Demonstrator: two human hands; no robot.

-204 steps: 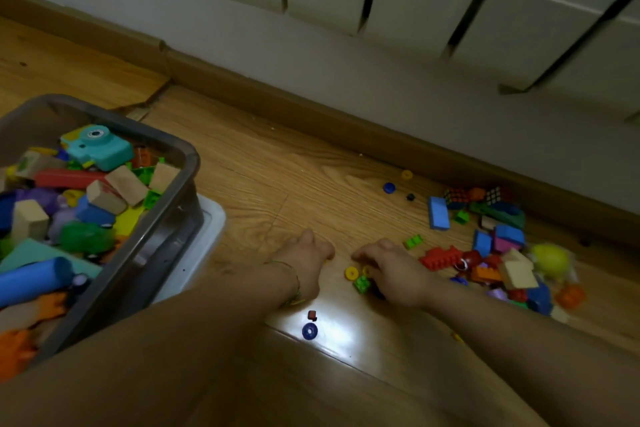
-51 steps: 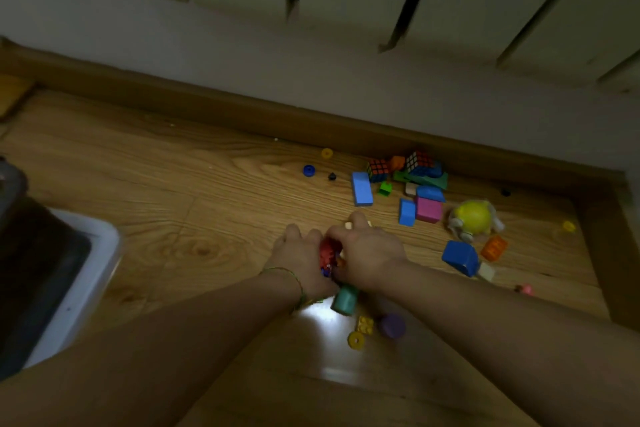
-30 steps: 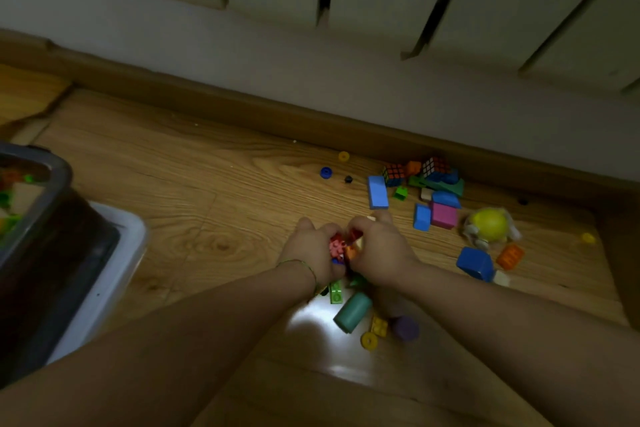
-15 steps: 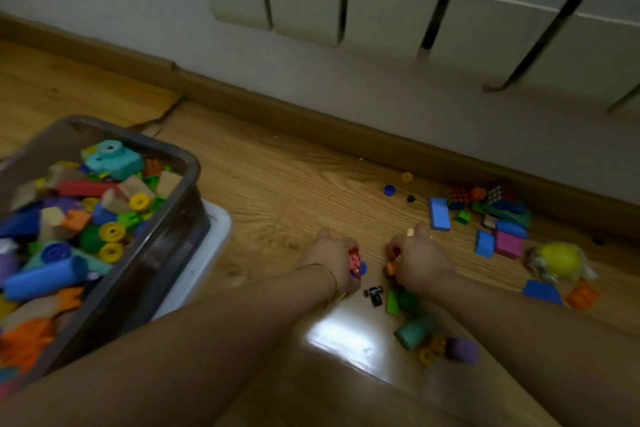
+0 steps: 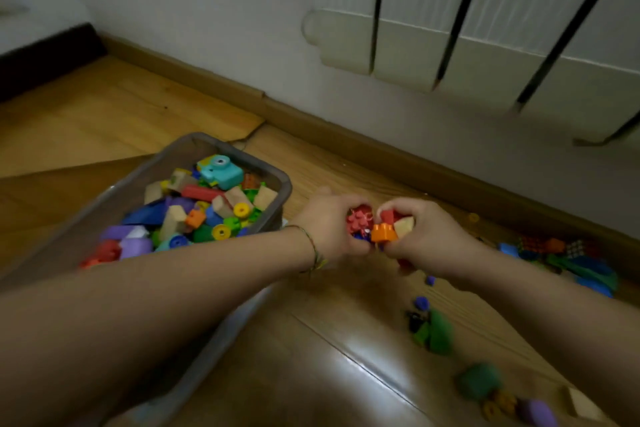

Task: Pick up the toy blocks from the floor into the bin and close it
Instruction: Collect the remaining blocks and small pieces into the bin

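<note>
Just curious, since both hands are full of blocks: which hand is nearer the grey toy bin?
Left. The left hand is close beside the grey bin at its corner; the right hand lies beyond the left one, farther from it.

The bin [image 5: 273, 174] is a smoky see-through grey, stuffed with a teal toy camera [image 5: 220, 172], yellow wheels [image 5: 241, 210], tan wooden blocks [image 5: 175, 222] and purple, blue, red and green bits. In the left hand [image 5: 329, 229] there's a red block [image 5: 360, 220], in the right hand [image 5: 426, 236] a cream block [image 5: 404, 227], with an orange block [image 5: 383, 232] between them and a green-yellow bracelet [image 5: 313, 248] on the left wrist. The floor [image 5: 346, 374] is honey-brown wood grain with dark green blocks [image 5: 440, 333] and a purple piece [image 5: 536, 411] on it, the skirting board [image 5: 381, 151] is mid-brown, and the radiator [image 5: 485, 62] is off-white with black gaps.
</note>
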